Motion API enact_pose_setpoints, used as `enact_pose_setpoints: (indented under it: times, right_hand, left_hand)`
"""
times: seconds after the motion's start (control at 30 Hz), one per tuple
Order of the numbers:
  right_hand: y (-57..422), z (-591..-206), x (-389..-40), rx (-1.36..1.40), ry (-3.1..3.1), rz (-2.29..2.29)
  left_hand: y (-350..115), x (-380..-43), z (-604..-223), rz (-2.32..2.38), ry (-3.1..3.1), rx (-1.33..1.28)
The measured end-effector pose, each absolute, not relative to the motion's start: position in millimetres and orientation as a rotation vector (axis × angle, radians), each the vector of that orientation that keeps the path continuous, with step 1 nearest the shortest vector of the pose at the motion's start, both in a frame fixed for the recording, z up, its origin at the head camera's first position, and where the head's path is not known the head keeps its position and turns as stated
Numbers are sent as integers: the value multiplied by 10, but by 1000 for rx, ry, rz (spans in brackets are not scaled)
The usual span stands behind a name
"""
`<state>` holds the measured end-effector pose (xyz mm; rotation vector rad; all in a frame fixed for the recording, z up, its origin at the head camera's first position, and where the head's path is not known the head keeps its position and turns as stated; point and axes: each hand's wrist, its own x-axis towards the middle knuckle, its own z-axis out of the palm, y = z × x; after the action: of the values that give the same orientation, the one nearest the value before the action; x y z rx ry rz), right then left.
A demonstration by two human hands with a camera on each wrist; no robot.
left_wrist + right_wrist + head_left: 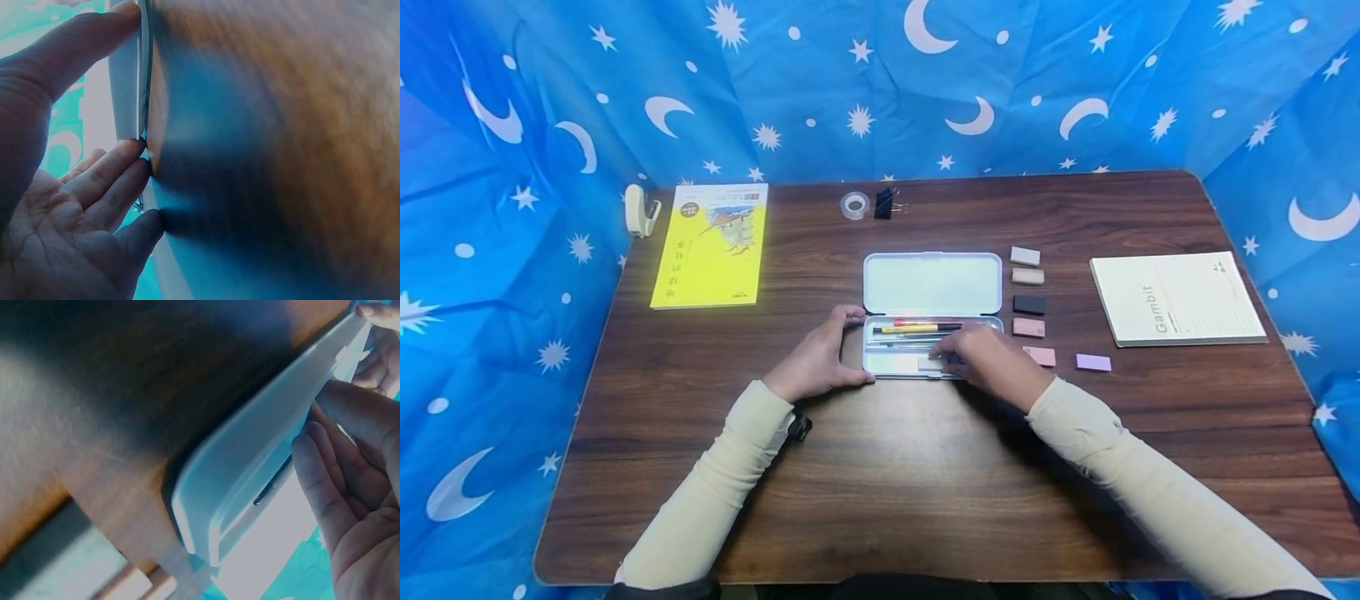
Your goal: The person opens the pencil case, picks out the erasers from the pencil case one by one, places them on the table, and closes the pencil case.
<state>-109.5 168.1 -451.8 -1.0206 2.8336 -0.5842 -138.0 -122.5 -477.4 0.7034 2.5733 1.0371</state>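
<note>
A pencil case (932,283) lies with its lid folded back, holding a yellow-and-black pencil (917,329) and other slim pens in its back part. My left hand (820,354) spans the case's left end, thumb at the front corner and fingers at the back one; the left wrist view shows these fingertips against its edge. Inside the front compartment, my right hand (992,358) pinches a white eraser (929,364) at its right end. In the right wrist view the curled right fingers (319,481) reach over the case wall (250,450) and hide the eraser.
Right of the case stand several erasers in a column, among them a black one (1028,304), with a purple one (1093,362) further right. A notebook (1180,300) lies right, a yellow book (711,250) and stapler (638,212) left. Tape (854,206) and a binder clip (884,204) sit behind.
</note>
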Motion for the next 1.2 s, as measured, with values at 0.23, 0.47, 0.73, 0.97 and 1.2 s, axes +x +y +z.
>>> enact_pose_setpoints:
  times: [0.23, 0.47, 0.73, 0.97, 1.2]
  right_hand:
    - [1838, -4539, -1097, -991, 2819, -760]
    - [2339, -4445, -894, -864, 3002, -894]
    - [3284, -4417, -482, -575, 3230, -820]
    - [3759, -4599, -227, -353, 3196, -788]
    - [3747, -4731, -191, -394, 3180, -725]
  left_hand:
    - [-1221, -1384, -4783, 1027, 2564, 692]
    - [-1211, -1376, -4784, 1032, 2562, 691]
    - [-1217, -1379, -4736, 1014, 2557, 679]
    - [-1222, -1386, -4712, 1023, 2558, 674]
    - [-1220, -1377, -4753, 1009, 2553, 670]
